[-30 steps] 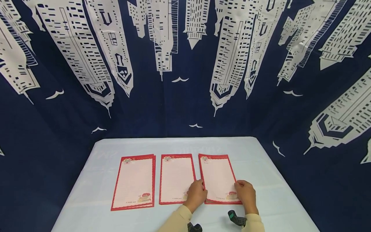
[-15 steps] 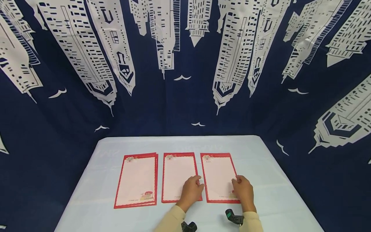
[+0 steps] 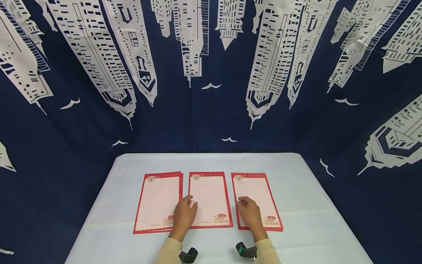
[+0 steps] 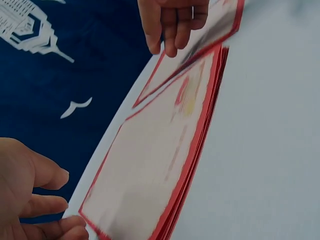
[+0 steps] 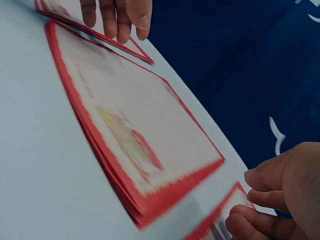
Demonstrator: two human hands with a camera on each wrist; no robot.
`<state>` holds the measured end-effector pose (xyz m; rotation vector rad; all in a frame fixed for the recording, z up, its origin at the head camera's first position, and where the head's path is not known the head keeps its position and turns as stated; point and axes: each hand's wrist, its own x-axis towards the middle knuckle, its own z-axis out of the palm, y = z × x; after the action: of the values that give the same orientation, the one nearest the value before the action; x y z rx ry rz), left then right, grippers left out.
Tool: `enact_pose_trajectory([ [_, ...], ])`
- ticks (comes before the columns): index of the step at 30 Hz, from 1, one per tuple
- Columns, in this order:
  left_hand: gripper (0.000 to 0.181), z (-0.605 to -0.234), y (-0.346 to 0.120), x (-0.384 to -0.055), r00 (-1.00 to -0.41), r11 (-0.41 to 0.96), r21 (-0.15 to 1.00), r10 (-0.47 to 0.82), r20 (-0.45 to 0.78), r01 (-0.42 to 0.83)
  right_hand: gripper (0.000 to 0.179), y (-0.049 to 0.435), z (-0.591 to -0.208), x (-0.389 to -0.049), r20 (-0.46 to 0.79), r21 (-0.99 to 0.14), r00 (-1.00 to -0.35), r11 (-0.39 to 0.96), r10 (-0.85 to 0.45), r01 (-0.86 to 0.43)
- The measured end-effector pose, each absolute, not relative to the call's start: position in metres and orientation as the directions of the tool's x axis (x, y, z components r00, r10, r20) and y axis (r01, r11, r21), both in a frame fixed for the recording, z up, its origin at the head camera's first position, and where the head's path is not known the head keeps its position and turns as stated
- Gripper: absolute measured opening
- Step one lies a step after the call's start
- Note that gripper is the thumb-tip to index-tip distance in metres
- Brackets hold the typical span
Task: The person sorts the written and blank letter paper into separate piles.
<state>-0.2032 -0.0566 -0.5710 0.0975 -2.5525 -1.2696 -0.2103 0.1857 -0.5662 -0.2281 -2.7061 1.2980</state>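
Note:
Three stacks of red-bordered letter paper lie side by side: the left stack [image 3: 156, 201], the middle stack [image 3: 211, 198] and the right stack [image 3: 260, 192]. My left hand [image 3: 184, 215] hovers over the gap between the left and middle stacks, fingers loosely bent and holding nothing. Over the left part of the right stack is my right hand [image 3: 251, 216], also holding nothing, fingers relaxed. In the left wrist view, several layered edges show along the near side of the middle stack [image 4: 145, 155]. The right wrist view shows the same stack [image 5: 130, 100], its sheets slightly fanned at one corner.
A white-covered table [image 3: 310, 212] carries the stacks. Behind it hangs a dark blue curtain [image 3: 204, 117] printed with white buildings and birds. Black devices are strapped at the left wrist [image 3: 188, 255] and the right wrist [image 3: 246, 250].
Both hands have let go of the right stack's sides and moved left, the left hand passing over the middle stack. The head view has shifted slightly.

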Motion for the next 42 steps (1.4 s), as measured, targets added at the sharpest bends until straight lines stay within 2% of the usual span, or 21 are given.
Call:
enact_pose_trajectory([
  [6,0.040,-0.577,-0.073,-0.197,-0.966,0.633,0.774,-0.202,0.162,-0.003,0.028,0.160,-0.567,-0.210,0.022,-0.769,-0.990,0.635,0.138,0.072],
  [14,0.038,-0.578,-0.072,-0.191,-0.969,0.618,0.785,-0.161,0.190,0.051,0.028,0.143,-0.574,-0.209,0.066,-0.739,-0.993,0.673,0.096,0.016],
  [23,0.033,-0.578,-0.067,-0.185,-0.961,0.636,0.767,-0.151,0.231,0.084,0.024,0.139,-0.575,-0.206,0.172,-0.697,-0.977,0.717,0.125,-0.031],
  [28,0.039,-0.580,-0.067,-0.184,-0.943,0.575,0.811,-0.202,0.264,0.104,0.023,0.137,-0.579,-0.207,0.221,-0.768,-0.961,0.637,0.167,-0.066],
  [34,0.045,-0.579,-0.076,-0.188,-0.937,0.472,0.880,-0.281,0.205,0.052,0.035,0.134,-0.580,-0.212,0.133,-0.870,-0.967,0.492,0.219,-0.008],
  [38,0.038,-0.578,-0.087,-0.188,-0.935,0.445,0.895,-0.309,0.176,0.021,0.033,0.129,-0.577,-0.213,0.051,-0.905,-0.977,0.423,0.208,0.043],
  [42,0.030,-0.574,-0.100,-0.186,-0.935,0.430,0.903,-0.320,0.153,0.000,0.028,0.119,-0.573,-0.214,0.020,-0.920,-0.986,0.389,0.166,0.047],
])
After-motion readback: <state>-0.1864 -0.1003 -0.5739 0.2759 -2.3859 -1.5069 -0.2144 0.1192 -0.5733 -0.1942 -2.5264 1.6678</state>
